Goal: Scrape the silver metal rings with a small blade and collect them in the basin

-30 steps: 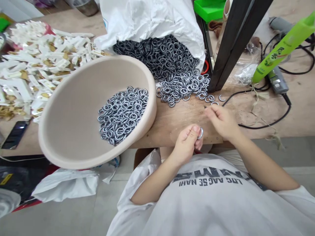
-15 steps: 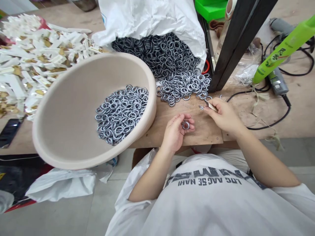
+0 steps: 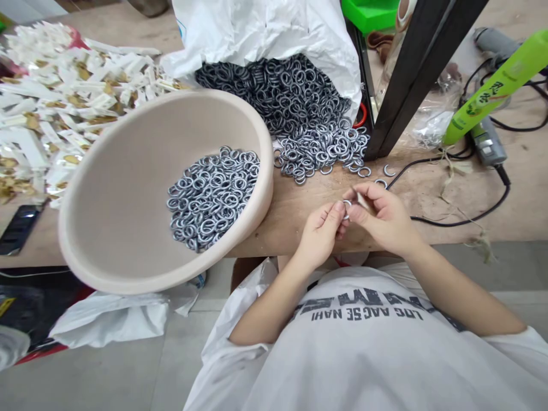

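Note:
Between the fingertips of my left hand (image 3: 324,228) is a grey ring (image 3: 347,203), held up at the table's front edge. My right hand (image 3: 382,216) is closed on a small knife (image 3: 362,200) with a pale handle and a dark blade, its tip blurred against the ring. Both hands meet at the ring. Behind them, a loose pile of grey rings (image 3: 319,153) spills from a white sack (image 3: 265,34). To the left stands a large beige basin (image 3: 111,188), tilted, with many more rings (image 3: 212,197) inside.
White and tan pieces (image 3: 55,108) are heaped at the left, near a dark phone-like object (image 3: 20,228). A black post (image 3: 417,85) rises behind the right hand. Further right are a green tube-like package (image 3: 492,91), a corded grey tool (image 3: 488,140) and its black cable (image 3: 466,221).
My left hand has moved right and raised the ring. My right hand has come down to meet it with the knife. A small curved piece and a ring now show on the table behind.

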The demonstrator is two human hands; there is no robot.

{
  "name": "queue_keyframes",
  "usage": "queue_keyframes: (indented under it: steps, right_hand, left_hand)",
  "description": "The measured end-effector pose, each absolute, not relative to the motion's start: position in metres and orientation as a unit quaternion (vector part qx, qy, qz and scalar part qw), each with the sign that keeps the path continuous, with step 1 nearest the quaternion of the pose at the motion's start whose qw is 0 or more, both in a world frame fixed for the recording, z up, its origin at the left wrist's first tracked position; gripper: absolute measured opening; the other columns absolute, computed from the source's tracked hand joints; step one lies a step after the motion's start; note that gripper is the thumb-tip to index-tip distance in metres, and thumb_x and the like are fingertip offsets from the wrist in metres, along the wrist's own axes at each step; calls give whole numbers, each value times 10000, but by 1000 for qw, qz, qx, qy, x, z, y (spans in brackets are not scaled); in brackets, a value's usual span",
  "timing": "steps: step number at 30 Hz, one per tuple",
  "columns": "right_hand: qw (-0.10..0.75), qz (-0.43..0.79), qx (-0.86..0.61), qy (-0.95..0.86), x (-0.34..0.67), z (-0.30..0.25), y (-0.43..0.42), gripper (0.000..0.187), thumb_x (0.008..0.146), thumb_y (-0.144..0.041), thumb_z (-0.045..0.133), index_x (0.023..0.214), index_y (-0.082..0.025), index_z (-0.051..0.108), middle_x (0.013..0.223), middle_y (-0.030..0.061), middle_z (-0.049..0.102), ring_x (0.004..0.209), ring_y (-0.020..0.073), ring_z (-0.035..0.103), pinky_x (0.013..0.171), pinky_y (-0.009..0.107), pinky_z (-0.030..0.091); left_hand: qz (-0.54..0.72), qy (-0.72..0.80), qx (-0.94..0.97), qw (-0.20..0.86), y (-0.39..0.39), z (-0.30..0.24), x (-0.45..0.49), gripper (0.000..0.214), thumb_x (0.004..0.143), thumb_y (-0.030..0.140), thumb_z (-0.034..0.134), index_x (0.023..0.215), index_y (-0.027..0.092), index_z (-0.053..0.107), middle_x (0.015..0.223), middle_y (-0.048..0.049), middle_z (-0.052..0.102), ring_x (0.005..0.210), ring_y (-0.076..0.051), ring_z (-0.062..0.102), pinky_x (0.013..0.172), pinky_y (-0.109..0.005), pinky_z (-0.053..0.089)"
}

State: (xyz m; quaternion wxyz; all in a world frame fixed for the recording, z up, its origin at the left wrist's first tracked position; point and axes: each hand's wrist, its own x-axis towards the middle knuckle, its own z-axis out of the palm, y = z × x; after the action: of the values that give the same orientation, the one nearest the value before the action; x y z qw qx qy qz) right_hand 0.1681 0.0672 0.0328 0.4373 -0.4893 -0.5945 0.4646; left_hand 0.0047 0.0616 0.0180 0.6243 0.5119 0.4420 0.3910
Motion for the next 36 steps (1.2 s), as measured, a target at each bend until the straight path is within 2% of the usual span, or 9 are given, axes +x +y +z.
queue_keyframes:
  steps: [3, 6, 11, 16, 24, 28, 30, 32, 36]
  right_hand:
    - [453, 456, -483, -595, 167, 28, 67, 346, 860, -545, 728, 973, -224, 670, 919, 25, 668, 840, 185, 605, 790, 322, 468]
    - [451, 429, -495, -607, 171, 28, 69, 369, 966, -574, 561, 914, -219, 650, 852, 26, 654, 800, 183, 595, 751, 322, 453]
    - [354, 285, -487, -746, 177, 40, 57, 314, 1029, -451, 478, 870, -222, 623, 819, 40, 614, 782, 189, 565, 731, 336, 414]
    - [304, 252, -478, -785, 174, 45, 48, 292, 1017, -447, 490, 887, -226, 629, 816, 39, 615, 737, 182, 553, 698, 327, 408]
    - [328, 230, -564, -722, 197, 29, 75, 339, 1021, -450, 472, 856, -214, 649, 804, 48, 628, 794, 211, 589, 721, 335, 413]
    - [231, 109, -666, -701, 219, 16, 90, 348, 929, -494, 615, 1092, -194, 681, 1015, 118, 671, 935, 294, 606, 761, 375, 420]
    - [172, 78, -689, -700, 225, 10, 96, 361, 895, -458, 659, 1130, -186, 685, 1068, 142, 665, 941, 314, 604, 750, 383, 417]
    - [143, 72, -696, -700, 228, 6, 101, 332, 891, -420, 661, 1122, -184, 695, 1066, 147, 667, 915, 311, 607, 736, 382, 412]
    - [197, 99, -694, -685, 225, 7, 104, 233, 921, -384, 615, 997, -183, 706, 969, 133, 683, 876, 293, 609, 725, 380, 415]
  left_hand:
    - [408, 423, 394, 706, 57, 18, 13, 469, 912, 600, 582, 711, 183, 512, 611, 36, 458, 502, -77, 380, 455, -208, 320]
    - [434, 404, 344, 728, 55, 24, 16, 462, 870, 566, 658, 682, 183, 481, 586, 51, 410, 486, -61, 333, 436, -188, 310]
    - [459, 401, 314, 728, 58, 30, 15, 465, 816, 550, 726, 670, 180, 485, 583, 53, 396, 491, -57, 328, 419, -169, 318]
    - [466, 396, 310, 728, 58, 25, 16, 461, 823, 543, 725, 662, 179, 492, 561, 57, 388, 483, -58, 320, 413, -163, 318]
    - [423, 353, 345, 760, 49, 25, 8, 460, 909, 513, 645, 647, 165, 498, 575, 41, 438, 477, -56, 392, 468, -197, 332]
    - [414, 383, 367, 740, 54, 22, -1, 353, 903, 483, 669, 815, 141, 672, 717, -19, 635, 554, -66, 518, 528, -197, 381]
    - [402, 400, 362, 740, 58, 19, -3, 319, 872, 436, 716, 1036, 163, 723, 805, -32, 697, 574, -66, 547, 535, -188, 395]
    - [402, 410, 343, 744, 63, 17, -5, 349, 853, 383, 730, 1142, 188, 716, 817, -23, 706, 568, -66, 550, 518, -181, 396]
    - [424, 429, 298, 740, 68, 16, -4, 252, 834, 369, 702, 977, 162, 723, 753, -7, 665, 543, -72, 541, 459, -182, 371]
